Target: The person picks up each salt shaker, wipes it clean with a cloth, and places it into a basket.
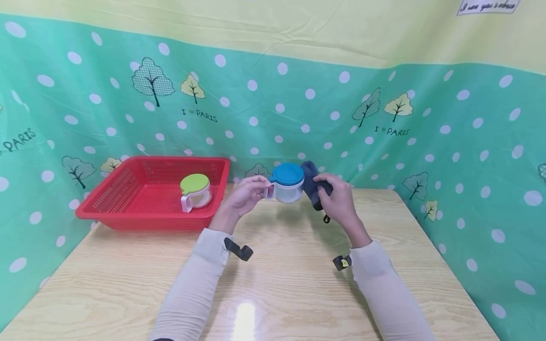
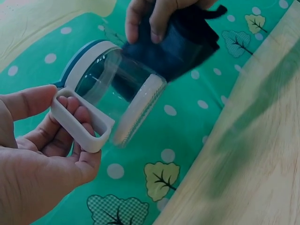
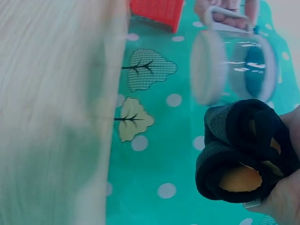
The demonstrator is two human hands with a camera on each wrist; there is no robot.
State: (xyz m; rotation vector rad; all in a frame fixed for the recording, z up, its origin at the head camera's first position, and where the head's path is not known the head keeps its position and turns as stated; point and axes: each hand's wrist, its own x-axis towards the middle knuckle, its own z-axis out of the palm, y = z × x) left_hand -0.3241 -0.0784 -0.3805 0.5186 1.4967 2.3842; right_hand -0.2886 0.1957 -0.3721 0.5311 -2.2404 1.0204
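Observation:
My left hand (image 1: pixel 244 198) holds a clear seasoning jar (image 1: pixel 286 193) by its white handle (image 2: pixel 77 123), with fingers through the loop and the thumb near the blue lid's tab. The jar, topped by a blue lid (image 1: pixel 288 174), is in the air above the table. On its right, my right hand (image 1: pixel 340 201) grips a dark blue cloth (image 1: pixel 310 182), bunched against or very near the jar's side. The right wrist view shows the cloth (image 3: pixel 220 124) folded into two rolls, a tan patch visible inside one. Part of the jar lies behind the cloth in the left wrist view.
A red plastic basket (image 1: pixel 149 222) stands at the back left of the wooden table (image 1: pixel 290 284). Inside it is a similar jar with a green lid (image 1: pixel 195 183). A green polka-dot curtain (image 1: pixel 264 90) rises behind and beside the table.

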